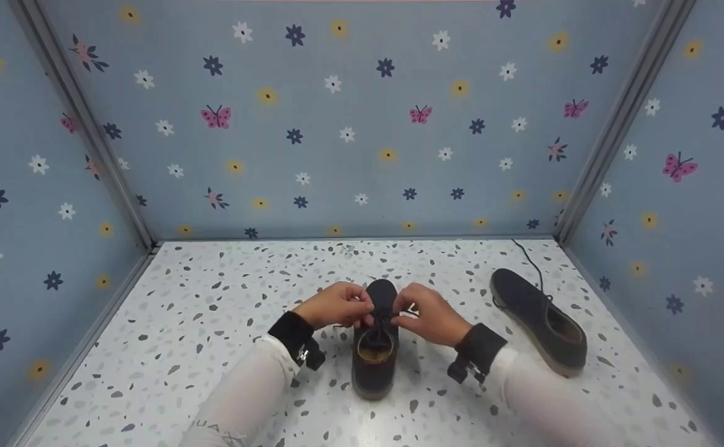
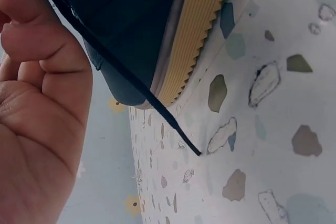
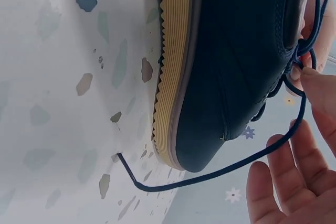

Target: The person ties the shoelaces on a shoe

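A dark blue shoe (image 1: 371, 380) with a ribbed tan sole (image 3: 176, 51) stands upright on the speckled surface, toe pointing away from me. Over its lacing, my left hand (image 1: 339, 304) pinches the lace between thumb and fingers. A loose end of dark lace (image 2: 121, 69) slants down beside the shoe from that hand. On the other side my right hand (image 1: 430, 313) pinches lace with thumb and forefinger, its other fingers spread. From there another lace end (image 3: 210, 174) curves down past the toe to the surface. Loops of lace gather at the shoe's throat, partly hidden by fingers.
A second dark shoe (image 1: 526, 310) lies to the right, its lace (image 1: 531, 257) trailing toward the back wall. Blue flowered panels (image 1: 349, 167) enclose the speckled white surface (image 1: 225, 298) at the back and both sides. Black straps with small cameras wrap both wrists.
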The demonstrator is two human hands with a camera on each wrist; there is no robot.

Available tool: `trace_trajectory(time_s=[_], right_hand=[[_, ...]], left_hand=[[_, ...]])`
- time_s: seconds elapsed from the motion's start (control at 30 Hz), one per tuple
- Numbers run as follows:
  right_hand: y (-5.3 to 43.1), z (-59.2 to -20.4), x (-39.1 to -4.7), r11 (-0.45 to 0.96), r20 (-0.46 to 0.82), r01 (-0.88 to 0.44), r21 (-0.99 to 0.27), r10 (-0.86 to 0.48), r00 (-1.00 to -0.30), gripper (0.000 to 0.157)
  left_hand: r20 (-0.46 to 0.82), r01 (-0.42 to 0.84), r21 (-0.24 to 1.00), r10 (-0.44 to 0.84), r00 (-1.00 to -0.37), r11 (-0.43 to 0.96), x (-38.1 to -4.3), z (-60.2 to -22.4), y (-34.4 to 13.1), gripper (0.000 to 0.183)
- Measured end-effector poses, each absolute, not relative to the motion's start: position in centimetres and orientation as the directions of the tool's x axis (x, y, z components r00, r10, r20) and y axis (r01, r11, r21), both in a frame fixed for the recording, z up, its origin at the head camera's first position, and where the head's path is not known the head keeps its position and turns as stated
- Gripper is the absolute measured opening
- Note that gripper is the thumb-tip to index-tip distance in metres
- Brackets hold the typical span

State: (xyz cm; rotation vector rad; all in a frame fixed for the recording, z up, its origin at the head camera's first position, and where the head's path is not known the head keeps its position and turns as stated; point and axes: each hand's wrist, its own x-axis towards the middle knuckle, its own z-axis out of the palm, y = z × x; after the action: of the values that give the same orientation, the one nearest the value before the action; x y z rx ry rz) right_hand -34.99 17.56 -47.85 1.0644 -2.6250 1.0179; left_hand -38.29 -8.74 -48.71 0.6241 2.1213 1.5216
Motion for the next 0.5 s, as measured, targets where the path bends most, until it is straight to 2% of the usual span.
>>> trace_trajectory(time_s=[0.2,0.5], right_hand=[[17.81,-47.87,-34.59,0.501,0.361,-0.696,-0.515,-0.610,-0.706,0.018],[17.60,-48.04,-34.01,0.454,0.414,-0.770,-0.449,-0.658,-0.629,0.035]], left_hand=[[-0.132,0.066,0.953,0.598,-0.791,0.297,-38.07,-48.53,-8.81,0.012],[-0.166,0.025,0.955,0.600,-0.783,0.296,-38.23,-48.56,-8.82,0.012]])
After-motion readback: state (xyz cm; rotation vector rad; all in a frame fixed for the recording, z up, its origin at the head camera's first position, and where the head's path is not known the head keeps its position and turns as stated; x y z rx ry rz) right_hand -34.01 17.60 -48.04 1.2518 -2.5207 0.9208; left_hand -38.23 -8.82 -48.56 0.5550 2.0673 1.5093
